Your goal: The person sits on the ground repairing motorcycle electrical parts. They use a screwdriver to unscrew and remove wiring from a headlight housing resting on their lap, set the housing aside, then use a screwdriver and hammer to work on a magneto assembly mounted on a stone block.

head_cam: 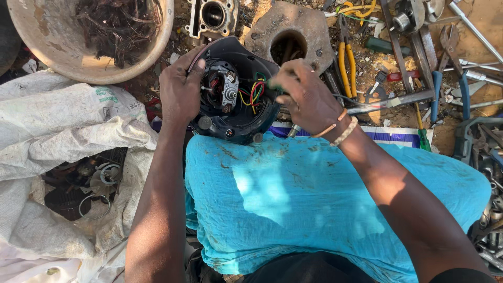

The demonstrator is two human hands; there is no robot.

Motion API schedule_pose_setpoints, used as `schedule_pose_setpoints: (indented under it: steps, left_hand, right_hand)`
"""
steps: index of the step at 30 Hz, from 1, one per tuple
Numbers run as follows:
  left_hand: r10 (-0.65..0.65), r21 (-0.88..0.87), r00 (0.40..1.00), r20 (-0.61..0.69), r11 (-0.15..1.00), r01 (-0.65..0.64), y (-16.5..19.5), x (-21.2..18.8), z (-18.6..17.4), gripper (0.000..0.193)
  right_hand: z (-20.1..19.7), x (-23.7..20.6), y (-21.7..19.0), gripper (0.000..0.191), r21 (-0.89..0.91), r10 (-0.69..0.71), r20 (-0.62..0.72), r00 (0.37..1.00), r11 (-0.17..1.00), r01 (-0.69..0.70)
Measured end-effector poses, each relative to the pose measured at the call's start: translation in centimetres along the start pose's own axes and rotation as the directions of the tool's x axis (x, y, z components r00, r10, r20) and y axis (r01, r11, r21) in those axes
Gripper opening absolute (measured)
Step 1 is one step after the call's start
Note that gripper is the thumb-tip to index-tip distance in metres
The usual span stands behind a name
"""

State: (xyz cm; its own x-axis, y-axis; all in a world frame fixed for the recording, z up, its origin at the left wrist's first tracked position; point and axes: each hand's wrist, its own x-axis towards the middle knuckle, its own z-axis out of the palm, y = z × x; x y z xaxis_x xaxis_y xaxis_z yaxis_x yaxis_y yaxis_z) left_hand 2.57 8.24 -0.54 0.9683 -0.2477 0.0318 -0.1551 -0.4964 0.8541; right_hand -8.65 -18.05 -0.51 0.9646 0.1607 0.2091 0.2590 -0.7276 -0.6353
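A round black motor housing (246, 120) rests against my knees, open side up, showing a metal motor core (226, 90) and red, yellow and green wires (252, 93). My left hand (181, 89) grips the housing's left rim. My right hand (304, 94), with bead and band bracelets at the wrist, is closed over the right rim on a thin green-handled tool whose tip points into the wires. A turquoise cloth (293, 199) covers my lap below the housing.
A pale basin (57, 57) of tangled wire sits top left. White sacks (63, 126) with scrap parts lie left. Yellow-handled pliers (346, 65), blue-handled pliers (463, 91), a screwdriver, wrenches and metal castings (212, 18) litter the dirt at right and top.
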Motion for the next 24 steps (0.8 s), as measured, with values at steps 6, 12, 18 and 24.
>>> schedule_pose_setpoints:
  steps: [6,12,18,24]
  left_hand:
    - [0.036,0.053,0.999,-0.002,0.998,-0.035,-0.5,-0.3,0.1,0.033]
    - [0.115,0.126,0.993,0.017,0.985,-0.116,0.9,-0.5,-0.2,0.033]
    - [0.221,0.314,0.947,0.232,0.905,-0.288,4.1,2.0,0.1,0.033]
    - [0.153,0.545,0.891,0.427,0.743,-0.389,3.4,7.5,3.2,0.034]
  right_hand:
    - [-0.1,0.0,0.3,0.015,-0.083,0.020,0.027,0.999,0.996,-0.018]
    - [-0.1,-0.5,0.5,0.033,-0.171,0.107,0.009,0.994,0.980,-0.104]
    - [-0.3,-0.2,0.0,0.032,-0.110,0.180,0.020,0.983,0.978,-0.177]
    - [-0.3,-0.4,0.0,0.026,-0.003,0.040,-0.069,0.997,0.999,-0.040]
